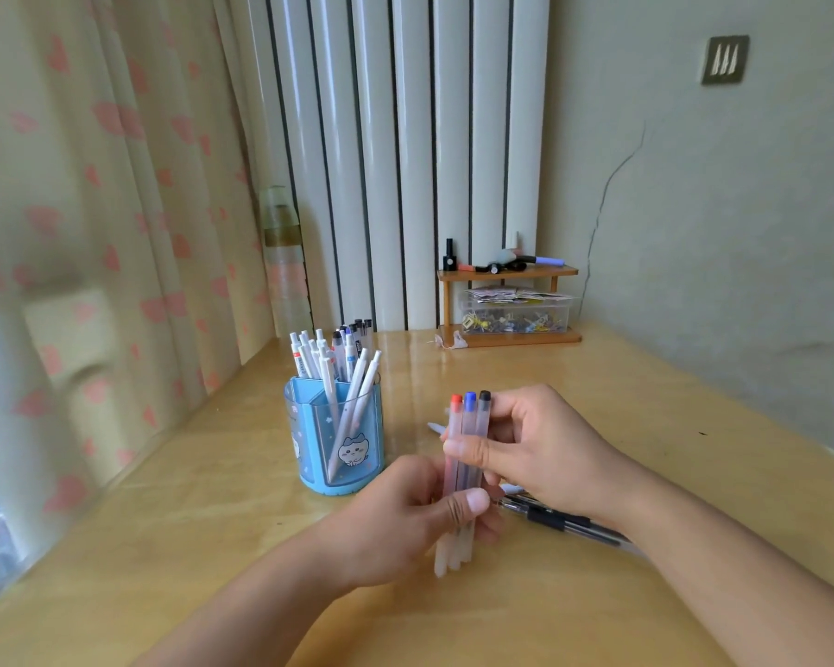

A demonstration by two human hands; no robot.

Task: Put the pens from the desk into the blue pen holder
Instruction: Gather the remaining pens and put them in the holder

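Observation:
Three translucent pens (468,426) with red, blue and black ends stand upright as a bundle above the desk. My left hand (405,517) grips their lower part and my right hand (540,450) pinches their upper part. The blue pen holder (335,440), with a cartoon cat on it, stands just left of the bundle and holds several white and clear pens. A black-clipped clear pen (564,519) lies on the desk under my right wrist. A white pen tip (435,427) shows behind the bundle.
A small wooden shelf (509,305) with a clear box of small items stands at the back by the radiator. A clear bottle (285,262) stands at the back left beside the curtain. The wooden desk (646,377) meets the wall on the right.

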